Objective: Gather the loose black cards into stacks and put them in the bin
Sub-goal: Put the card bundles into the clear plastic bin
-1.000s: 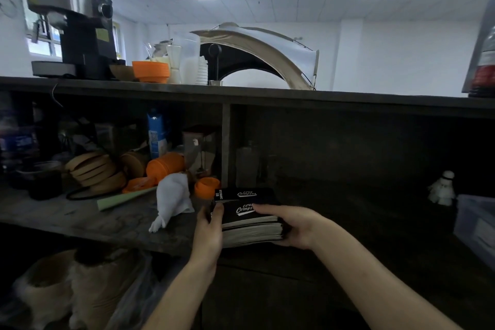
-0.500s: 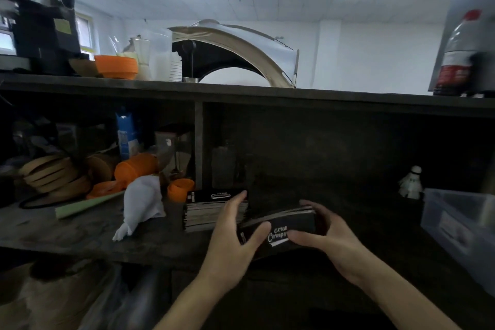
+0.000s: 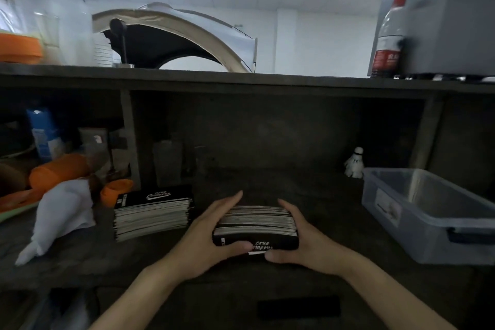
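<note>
A stack of black cards [image 3: 255, 225] with white lettering is held between both hands over the dark shelf, tilted so its white edges face up. My left hand [image 3: 206, 238] holds its left side with the thumb under the front edge. My right hand [image 3: 305, 244] holds the right side, thumb at the front. A second stack of black cards [image 3: 152, 210] lies on the shelf to the left, untouched. The clear plastic bin [image 3: 428, 211] stands on the shelf at the right.
A white cloth figure [image 3: 61, 214] and orange cups [image 3: 115, 191] lie left of the stacks. A small white shuttlecock [image 3: 355, 163] sits behind the bin. An upper shelf edge [image 3: 241, 80] runs overhead, carrying a bottle [image 3: 388, 40].
Both hands have lifted one stack off the pile and carried it to the right, toward the bin, tipping it edge-up. The other stack stays behind. My view has swung right.
</note>
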Demonstrator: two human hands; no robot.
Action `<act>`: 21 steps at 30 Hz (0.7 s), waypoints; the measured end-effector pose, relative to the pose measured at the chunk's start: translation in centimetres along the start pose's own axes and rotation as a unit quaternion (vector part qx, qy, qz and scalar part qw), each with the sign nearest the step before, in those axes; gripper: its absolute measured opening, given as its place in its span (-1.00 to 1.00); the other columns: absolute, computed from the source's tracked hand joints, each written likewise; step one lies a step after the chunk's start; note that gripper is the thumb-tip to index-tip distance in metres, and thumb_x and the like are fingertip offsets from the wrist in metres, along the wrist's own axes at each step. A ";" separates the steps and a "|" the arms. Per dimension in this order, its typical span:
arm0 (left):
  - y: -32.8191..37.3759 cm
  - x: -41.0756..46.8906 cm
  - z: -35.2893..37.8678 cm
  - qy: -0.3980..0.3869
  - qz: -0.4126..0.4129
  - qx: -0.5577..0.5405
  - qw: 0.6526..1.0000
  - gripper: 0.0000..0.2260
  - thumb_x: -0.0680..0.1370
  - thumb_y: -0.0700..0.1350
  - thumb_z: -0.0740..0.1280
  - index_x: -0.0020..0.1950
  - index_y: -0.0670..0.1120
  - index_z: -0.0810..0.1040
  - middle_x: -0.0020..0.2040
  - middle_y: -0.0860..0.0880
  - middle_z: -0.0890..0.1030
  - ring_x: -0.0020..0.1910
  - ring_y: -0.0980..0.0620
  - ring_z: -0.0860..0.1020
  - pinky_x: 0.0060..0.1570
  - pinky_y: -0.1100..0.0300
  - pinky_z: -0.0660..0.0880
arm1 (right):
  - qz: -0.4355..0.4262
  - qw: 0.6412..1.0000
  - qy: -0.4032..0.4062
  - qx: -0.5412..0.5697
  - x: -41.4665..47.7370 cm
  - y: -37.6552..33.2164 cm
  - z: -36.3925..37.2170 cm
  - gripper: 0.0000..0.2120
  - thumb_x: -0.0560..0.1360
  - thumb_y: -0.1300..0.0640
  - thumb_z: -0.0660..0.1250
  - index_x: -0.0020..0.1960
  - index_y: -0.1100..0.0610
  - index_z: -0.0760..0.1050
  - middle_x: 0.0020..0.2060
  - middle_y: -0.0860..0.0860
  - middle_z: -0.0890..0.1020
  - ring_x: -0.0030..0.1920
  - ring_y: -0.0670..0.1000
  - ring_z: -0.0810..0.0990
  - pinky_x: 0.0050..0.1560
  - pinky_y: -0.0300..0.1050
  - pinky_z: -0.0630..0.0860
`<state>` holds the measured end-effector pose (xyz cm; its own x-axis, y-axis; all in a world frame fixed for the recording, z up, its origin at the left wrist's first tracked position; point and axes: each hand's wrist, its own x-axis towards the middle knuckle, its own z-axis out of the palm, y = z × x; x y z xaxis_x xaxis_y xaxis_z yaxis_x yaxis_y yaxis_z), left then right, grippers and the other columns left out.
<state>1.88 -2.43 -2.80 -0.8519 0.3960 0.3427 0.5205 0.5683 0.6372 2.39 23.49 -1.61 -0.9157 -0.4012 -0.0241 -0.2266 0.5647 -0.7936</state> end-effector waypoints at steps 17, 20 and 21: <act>-0.8 0.5 0.8 0.108 -0.139 -0.213 0.961 -0.67 0.61 0.28 0.14 0.36 0.34 0.43 0.35 0.24 0.44 0.36 0.13 0.41 0.42 0.06 0.30 | -0.019 0.992 0.110 0.050 0.0 -0.1 0.7 -0.23 0.16 -0.04 0.73 0.25 -0.15 0.41 0.18 -0.15 0.63 0.18 -0.25 0.60 0.27 -0.14 0.58; -2.3 1.0 0.7 0.164 -0.161 -0.324 0.918 -0.48 0.45 0.48 0.21 0.28 0.24 0.55 0.29 0.15 0.58 0.35 0.05 0.49 0.39 -0.07 0.37 | -0.017 0.981 0.163 0.103 -1.6 -0.8 -0.2 -0.25 0.16 0.01 0.73 0.24 -0.10 0.43 0.17 -0.12 0.65 0.18 -0.19 0.63 0.26 -0.07 0.60; -2.7 1.2 0.7 0.162 -0.168 -0.363 0.902 -0.51 0.48 0.39 0.22 0.26 0.14 0.57 0.25 0.08 0.62 0.31 0.01 0.53 0.34 -0.06 0.41 | -0.013 0.976 0.182 0.118 -2.4 -1.4 -1.1 -0.24 0.17 0.02 0.73 0.26 -0.09 0.43 0.17 -0.11 0.64 0.19 -0.16 0.63 0.25 -0.07 0.61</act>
<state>-0.53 -2.93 -4.58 -0.9879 -0.0095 0.1551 0.1554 -0.0519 0.9865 4.55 24.49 0.23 -0.9778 -0.1050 0.1814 -0.2074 0.3598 -0.9097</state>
